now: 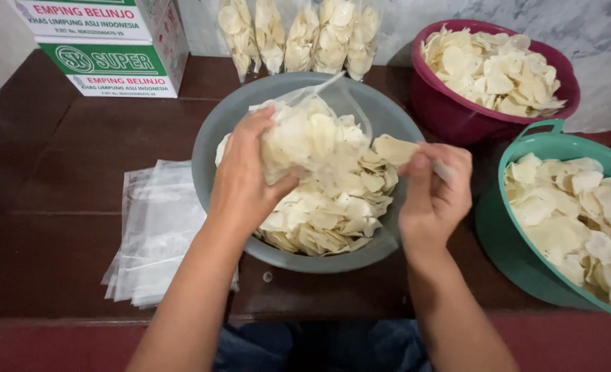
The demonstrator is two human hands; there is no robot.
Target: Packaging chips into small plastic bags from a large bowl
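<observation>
Two hands busy over grey basin (212, 172): left hand (247, 182) clasping half-filled clear bag (319, 134), right hand (436, 189) pinching chips (396, 148). Likely risks: crushed chips, spillage onto bench (57, 186) from sagging bag mouth.

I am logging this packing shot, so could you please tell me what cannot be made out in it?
Head view only:
- Green basin: cut off by the right edge.
- Grey basin floor: buried under chips.
- Right hand grip: fingers curl over whatever it holds.
- Clear bag lower part: covered by the left hand.
</observation>
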